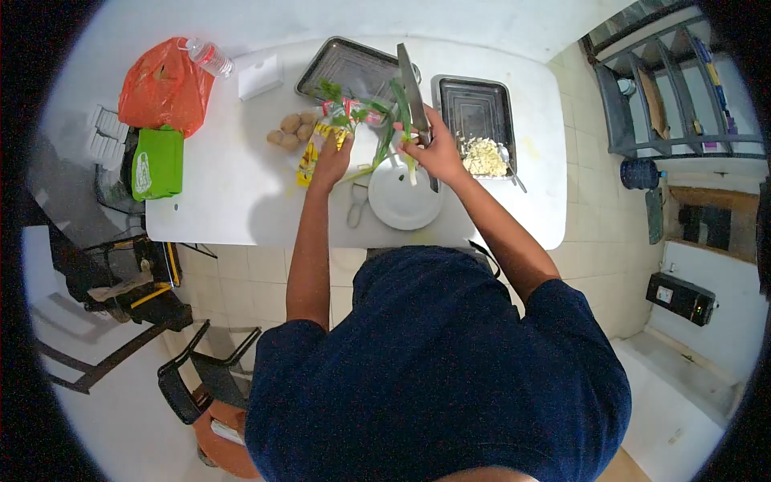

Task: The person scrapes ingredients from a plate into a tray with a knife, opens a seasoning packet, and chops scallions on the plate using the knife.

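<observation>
My right hand (438, 153) is closed around a large knife (411, 84), its blade pointing away from me. A pale spring onion piece (410, 167) shows beside those fingers, over the white plate (393, 210); its long green leaves (401, 100) lie beyond. My left hand (332, 159) has its thumb and fingers drawn together at the leafy green herb (353, 120), partly hiding a yellow packet (306, 167) underneath. The exact grip of the left fingers is hard to see. Left of the plate lies a peeler (355, 210).
Several brown potatoes (291, 131) sit left of the packet. One dark tray (321, 66) is at the back; another tray (509, 104) at right holds pale chopped pieces (484, 158) and a utensil. A red bag (165, 88), plastic bottle (210, 59) and green bag (158, 165) stand left.
</observation>
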Available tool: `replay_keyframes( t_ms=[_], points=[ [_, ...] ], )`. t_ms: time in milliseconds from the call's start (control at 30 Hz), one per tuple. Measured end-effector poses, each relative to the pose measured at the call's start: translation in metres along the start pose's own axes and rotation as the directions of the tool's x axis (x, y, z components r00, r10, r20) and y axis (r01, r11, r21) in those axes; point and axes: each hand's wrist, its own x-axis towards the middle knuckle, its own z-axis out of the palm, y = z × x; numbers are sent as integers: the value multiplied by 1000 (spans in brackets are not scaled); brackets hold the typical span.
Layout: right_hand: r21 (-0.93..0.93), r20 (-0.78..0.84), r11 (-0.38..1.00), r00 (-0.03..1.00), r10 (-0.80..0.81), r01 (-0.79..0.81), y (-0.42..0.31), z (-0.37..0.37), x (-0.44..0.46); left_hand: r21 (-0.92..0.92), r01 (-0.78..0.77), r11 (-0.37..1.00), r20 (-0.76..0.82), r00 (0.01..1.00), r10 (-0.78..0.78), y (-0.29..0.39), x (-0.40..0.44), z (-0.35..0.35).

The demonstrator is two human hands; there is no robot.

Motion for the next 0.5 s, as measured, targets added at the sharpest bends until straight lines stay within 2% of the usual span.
replay_keyframes(
  t_ms=[33,100,133,200,233,300,333,433,500],
  points=[
    [-64,-22,996,998,-61,60,5,3,0,-10,43,999,44,998,-42,11,1,-5],
    [99,26,993,998,56,-58,6,3,-10,-21,125,992,136,983,-121,38,7,-15],
    [178,54,977,992,111,-119,2,4,-14,-158,200,967,276,949,-151,51,6,-17],
    [90,71,972,975,209,-215,-5,0,-21,-375,391,840,549,824,-139,74,-8,-11],
    [46,75,964,963,259,-263,-7,-1,-23,-439,314,842,530,847,-40,76,-15,-2],
    [82,73,964,966,249,-255,-2,-3,-28,-560,154,814,471,868,159,83,-31,18],
    [101,68,964,968,242,-248,-1,-4,-29,-656,304,691,487,870,79,96,-41,19],
    [-1,41,982,981,191,-191,0,-8,-35,-653,378,657,442,894,-75,83,-39,38],
    [-66,4,988,990,143,-142,23,-13,-36,-377,121,918,202,978,-47,48,-26,52]
  ],
)
